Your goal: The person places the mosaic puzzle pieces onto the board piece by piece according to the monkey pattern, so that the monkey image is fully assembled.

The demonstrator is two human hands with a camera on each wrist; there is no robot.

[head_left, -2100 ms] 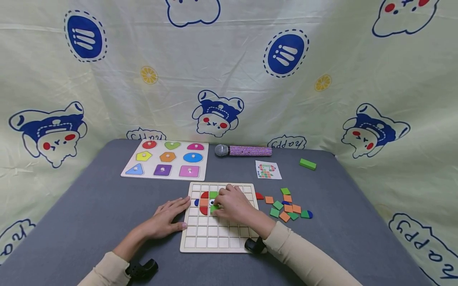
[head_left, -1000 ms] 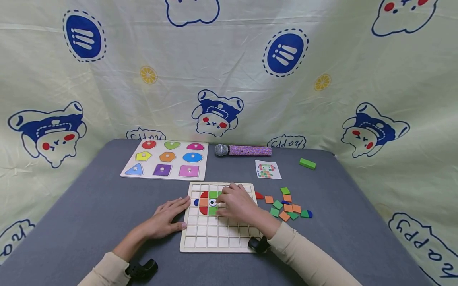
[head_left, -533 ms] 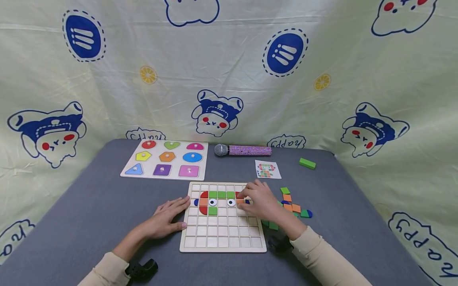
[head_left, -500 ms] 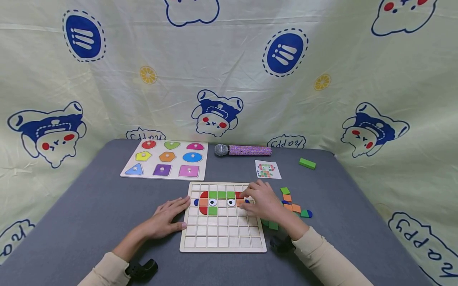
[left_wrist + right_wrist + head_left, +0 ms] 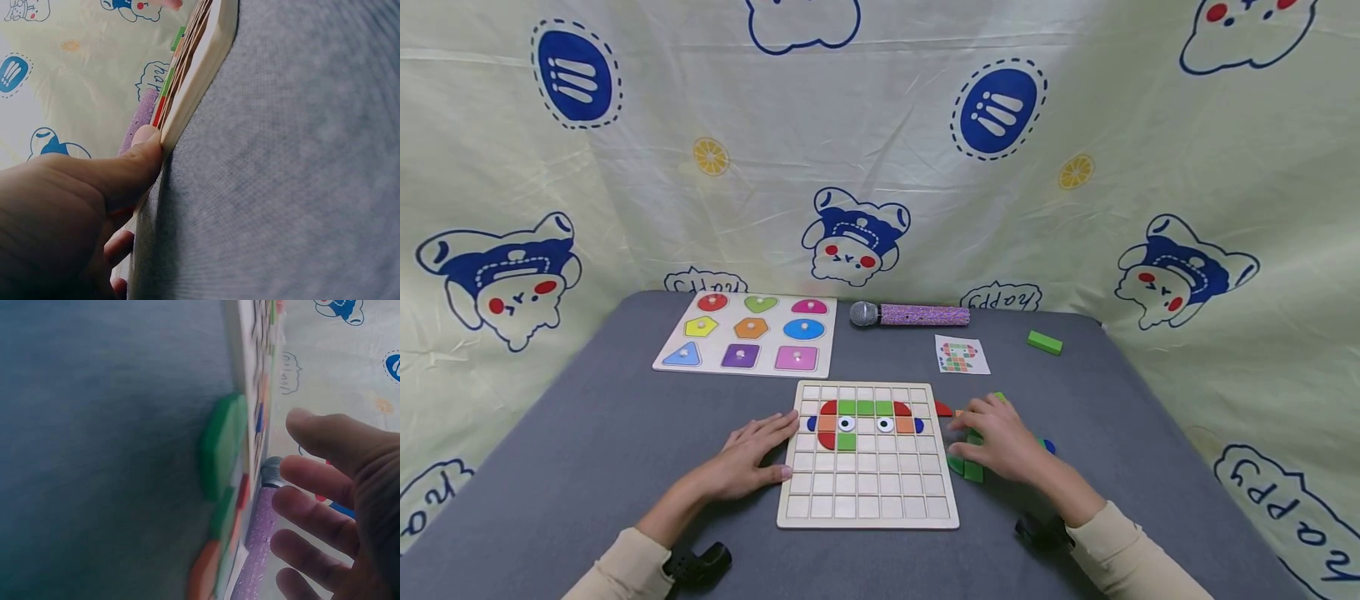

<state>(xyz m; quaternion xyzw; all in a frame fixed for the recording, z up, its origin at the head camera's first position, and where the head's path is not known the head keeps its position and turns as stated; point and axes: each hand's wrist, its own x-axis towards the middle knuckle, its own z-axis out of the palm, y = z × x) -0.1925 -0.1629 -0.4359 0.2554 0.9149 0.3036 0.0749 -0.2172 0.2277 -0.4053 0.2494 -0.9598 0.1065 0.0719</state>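
A wooden grid board (image 5: 857, 504) lies in the middle of the table. In its upper rows sit green squares (image 5: 865, 407), red curved tiles (image 5: 827, 442), orange squares, two eye tiles (image 5: 885, 425) and blue rounded tiles at both ends. My left hand (image 5: 741, 458) rests against the board's left edge with extended fingers; in the left wrist view its thumb (image 5: 140, 156) touches the rim. Over the loose tiles at the right, my right hand (image 5: 1003, 442) holds nothing, its fingers spread and slightly bent. It hides part of the pile; green tiles (image 5: 222, 447) show below it in the right wrist view.
A printed pattern card (image 5: 962, 357) lies behind the board on the right, near a green block (image 5: 1045, 343). At the back are a purple glittery microphone (image 5: 917, 316) and a shape puzzle board (image 5: 715, 367) with several coloured pieces. A patterned curtain (image 5: 895, 125) hangs behind the table.
My right hand has moved right, from the board's middle past its right-end tiles to the loose tiles beside it. More placed tiles are uncovered. My left hand has stayed still.
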